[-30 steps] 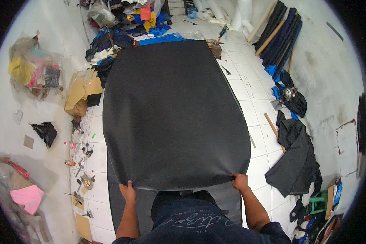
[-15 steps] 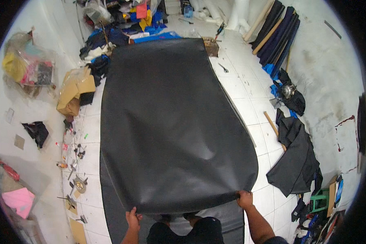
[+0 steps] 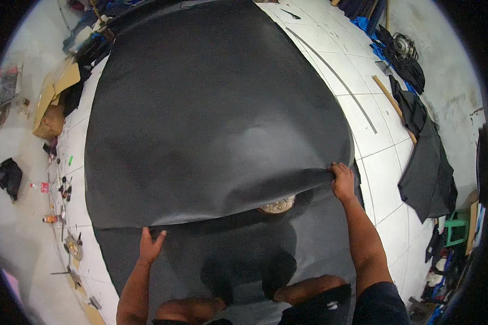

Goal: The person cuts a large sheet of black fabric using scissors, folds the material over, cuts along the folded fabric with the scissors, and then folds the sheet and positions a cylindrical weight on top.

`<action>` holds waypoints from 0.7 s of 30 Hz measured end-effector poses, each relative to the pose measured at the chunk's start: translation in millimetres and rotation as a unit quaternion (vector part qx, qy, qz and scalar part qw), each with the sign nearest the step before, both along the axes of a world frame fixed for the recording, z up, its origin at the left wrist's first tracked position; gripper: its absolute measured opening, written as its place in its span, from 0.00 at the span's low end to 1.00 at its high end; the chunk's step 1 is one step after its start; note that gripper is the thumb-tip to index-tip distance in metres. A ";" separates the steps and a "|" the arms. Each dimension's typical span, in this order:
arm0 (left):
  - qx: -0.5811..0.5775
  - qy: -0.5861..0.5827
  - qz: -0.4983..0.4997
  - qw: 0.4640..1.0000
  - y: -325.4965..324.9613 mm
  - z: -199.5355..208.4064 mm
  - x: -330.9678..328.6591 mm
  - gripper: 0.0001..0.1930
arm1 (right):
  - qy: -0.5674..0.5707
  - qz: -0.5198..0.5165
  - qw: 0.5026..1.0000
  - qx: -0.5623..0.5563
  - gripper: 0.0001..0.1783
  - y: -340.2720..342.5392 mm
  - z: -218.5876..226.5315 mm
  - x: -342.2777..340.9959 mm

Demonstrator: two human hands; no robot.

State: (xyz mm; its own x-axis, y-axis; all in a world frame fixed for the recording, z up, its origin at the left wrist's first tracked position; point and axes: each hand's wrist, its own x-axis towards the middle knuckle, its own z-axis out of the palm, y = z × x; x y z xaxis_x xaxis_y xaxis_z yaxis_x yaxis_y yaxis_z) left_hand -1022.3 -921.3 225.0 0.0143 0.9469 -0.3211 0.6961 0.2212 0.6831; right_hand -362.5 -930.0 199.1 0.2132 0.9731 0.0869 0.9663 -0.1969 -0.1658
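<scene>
A wide, smooth black sheet (image 3: 211,108), like synthetic leather, spreads over the floor in front of me. Its near edge is lifted above a lower black layer (image 3: 322,244) of similar material. At that edge's left part is my left hand (image 3: 152,246), fingertips partly hidden by the sheet and thumb apart. My right hand (image 3: 342,181) is closed on the right corner, higher and farther from me. Between the hands, a round thing with pale, mottled contents (image 3: 278,205) peeks out from under the raised edge; I cannot make out its kind.
White floor tiles (image 3: 382,168) show along both sides. To the right lie a thin grey strip (image 3: 352,95), a wooden-coloured tube (image 3: 394,108) and crumpled black fabric (image 3: 428,168). A green stool (image 3: 456,228) stands farther right. A cardboard box (image 3: 51,119) and small tools line the left wall.
Both hands have moved farther forward with the sheet's near edge, the right one more. More of the lower layer now shows, and the round thing has come into view. My view has tilted nearer.
</scene>
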 end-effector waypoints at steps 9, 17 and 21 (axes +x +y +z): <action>-0.105 -0.370 0.226 0.895 7.3 -155.4 -54.0 0.37 | 0.040 -0.058 0.992 0.109 0.28 8.0 -88.2 20.1; 0.017 -0.231 0.435 0.870 20.6 -180.1 -33.6 0.26 | 0.030 -0.039 0.981 0.187 0.16 2.5 -77.9 20.6; 0.119 -0.213 0.437 0.866 45.5 -190.5 -15.6 0.25 | -0.043 -0.077 0.996 -0.024 0.17 -19.4 -78.0 46.8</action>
State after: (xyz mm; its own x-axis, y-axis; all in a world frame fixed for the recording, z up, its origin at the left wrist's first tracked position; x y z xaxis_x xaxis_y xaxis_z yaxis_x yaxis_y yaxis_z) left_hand -1037.9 -875.8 34.5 -0.6719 0.6943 -0.2579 0.0076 0.3546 0.9350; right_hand -315.7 -949.3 121.1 0.3538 0.9331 0.0647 0.9344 -0.3494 -0.0697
